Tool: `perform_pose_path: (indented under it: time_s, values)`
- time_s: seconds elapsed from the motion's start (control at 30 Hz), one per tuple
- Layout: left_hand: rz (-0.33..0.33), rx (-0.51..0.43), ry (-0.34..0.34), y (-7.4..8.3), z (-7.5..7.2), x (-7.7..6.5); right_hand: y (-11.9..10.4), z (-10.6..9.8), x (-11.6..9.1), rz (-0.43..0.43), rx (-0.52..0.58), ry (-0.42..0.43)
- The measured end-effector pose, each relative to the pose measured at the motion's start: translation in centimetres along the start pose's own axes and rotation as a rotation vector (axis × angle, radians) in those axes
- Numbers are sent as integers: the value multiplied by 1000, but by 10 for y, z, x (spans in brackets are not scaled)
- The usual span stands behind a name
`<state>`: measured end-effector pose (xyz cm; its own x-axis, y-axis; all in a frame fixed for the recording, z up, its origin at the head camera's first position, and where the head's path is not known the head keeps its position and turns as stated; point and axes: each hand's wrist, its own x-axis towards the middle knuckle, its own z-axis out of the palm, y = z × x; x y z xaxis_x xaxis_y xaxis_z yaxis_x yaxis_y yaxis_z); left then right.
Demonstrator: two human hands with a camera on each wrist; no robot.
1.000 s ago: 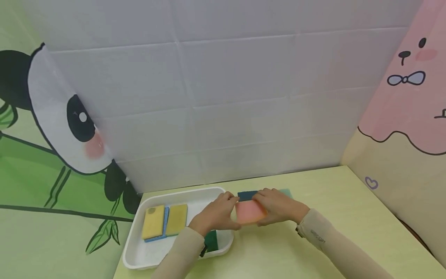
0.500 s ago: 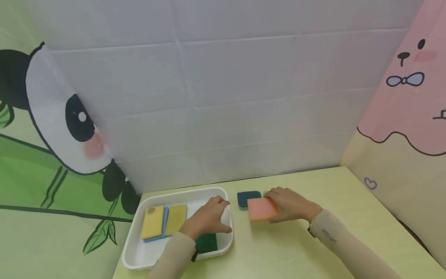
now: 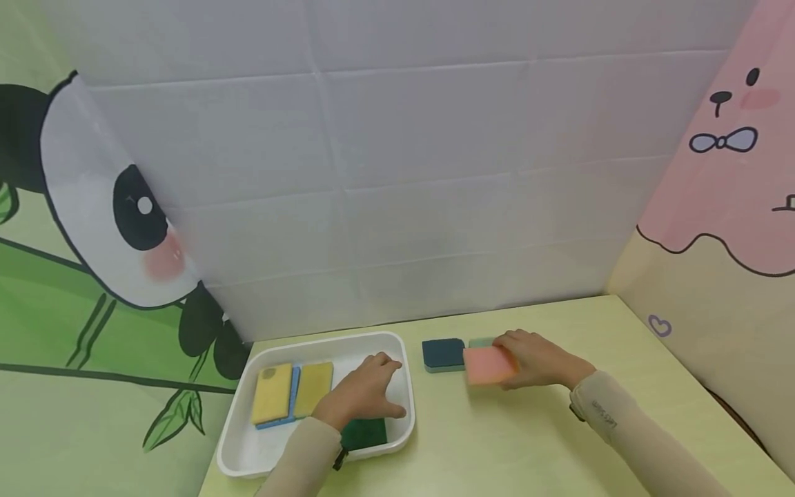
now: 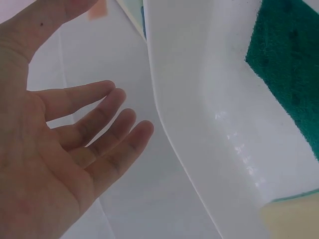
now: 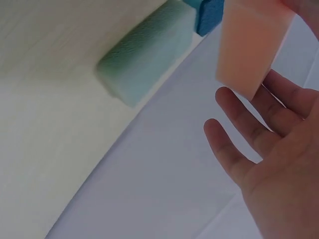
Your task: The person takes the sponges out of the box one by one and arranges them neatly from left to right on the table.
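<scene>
My right hand (image 3: 539,359) pinches a pink-orange sponge (image 3: 489,366) between thumb and fingers, above the table. In the right wrist view the same sponge (image 5: 251,45) is held by its edge, the lower two fingers free of it. Behind it lie a dark blue sponge (image 3: 444,353) and a pale green sponge (image 3: 481,342), partly hidden. My left hand (image 3: 363,392) hovers over the right part of the white tray (image 3: 244,447), fingers parted and holding nothing. Below the left hand a dark green scouring pad (image 3: 365,433) lies in the tray.
At the tray's left side rest two yellow sponges, one (image 3: 272,392) on a blue piece (image 3: 290,413), the other (image 3: 314,388) beside it. A white cloth wall (image 3: 435,228) rises behind the table (image 3: 571,442).
My left hand has let go of the pink-orange sponge and moved left over the tray. My right hand has carried the sponge rightward, uncovering the dark blue sponge.
</scene>
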<state>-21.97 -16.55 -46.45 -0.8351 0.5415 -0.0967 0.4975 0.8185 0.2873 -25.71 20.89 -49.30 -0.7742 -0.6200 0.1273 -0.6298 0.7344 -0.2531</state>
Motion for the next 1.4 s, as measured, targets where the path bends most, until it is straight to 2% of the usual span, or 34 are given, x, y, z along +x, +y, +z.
perform_pose_path:
  time_s: [0.23, 0.53, 0.7, 0.9, 1.4]
  values:
    - [-17, -21, -9, 0, 1, -2, 15, 4, -6, 8, 41, -11]
    - [-33, -29, -10, -2, 2, -3, 31, 22, -13, 71, 85, -65]
    - [-42, -30, -12, -2, 2, -4, 37, 31, -16, 52, 89, -53]
    - [-31, -24, -6, -4, 4, -4, 40, 37, -20, 56, 117, -53]
    - [-65, -11, -14, -6, 4, -7, 43, 48, -22, 68, 127, -40]
